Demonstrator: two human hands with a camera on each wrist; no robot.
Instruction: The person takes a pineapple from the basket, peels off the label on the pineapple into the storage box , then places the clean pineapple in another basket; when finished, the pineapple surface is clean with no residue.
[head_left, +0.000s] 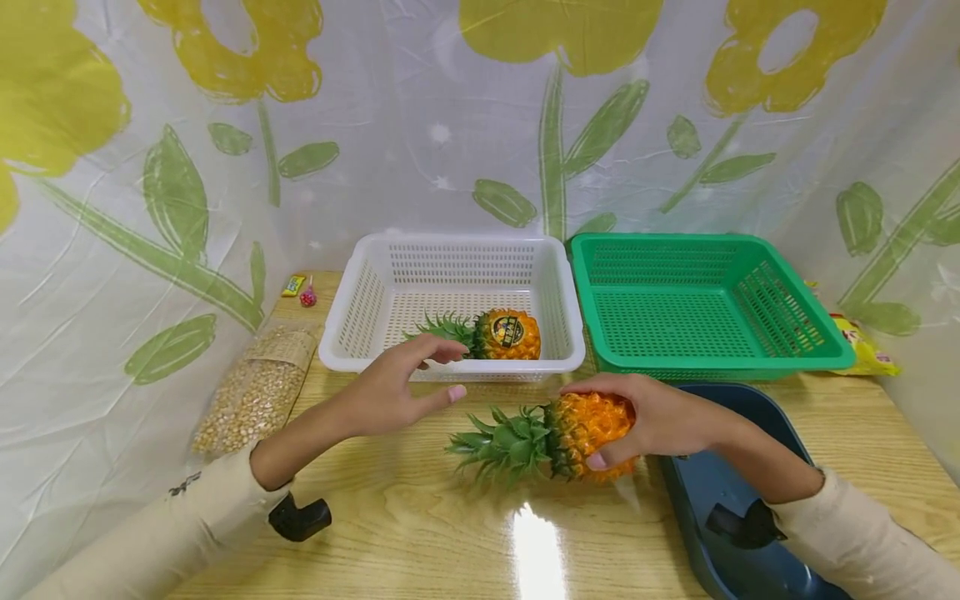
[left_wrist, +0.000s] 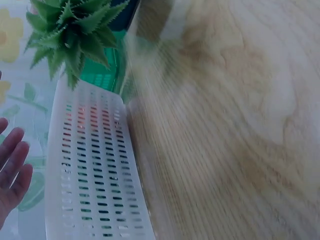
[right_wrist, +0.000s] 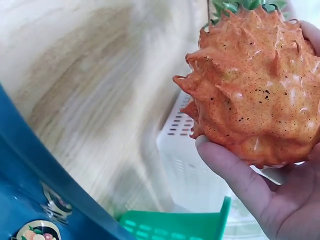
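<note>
Pineapple (head_left: 591, 423) grasped by right hand (head_left: 667, 414), left hand (head_left: 393, 390) relaxed and free, white basket (head_left: 465, 281) beyond, green basket (head_left: 712, 363), blue bin (head_left: 705, 479) nearby.

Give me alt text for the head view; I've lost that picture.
A person's right hand holds an orange pineapple over a wooden table, its green crown pointing left, while the empty left hand is near a white perforated basket containing another pineapple. A green basket stands right of the white one; a dark blue bin lies in front of it.

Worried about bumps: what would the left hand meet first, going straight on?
Likely the pineapple in the white basket, though the left hand might pass above it; depth is unclear.
</note>
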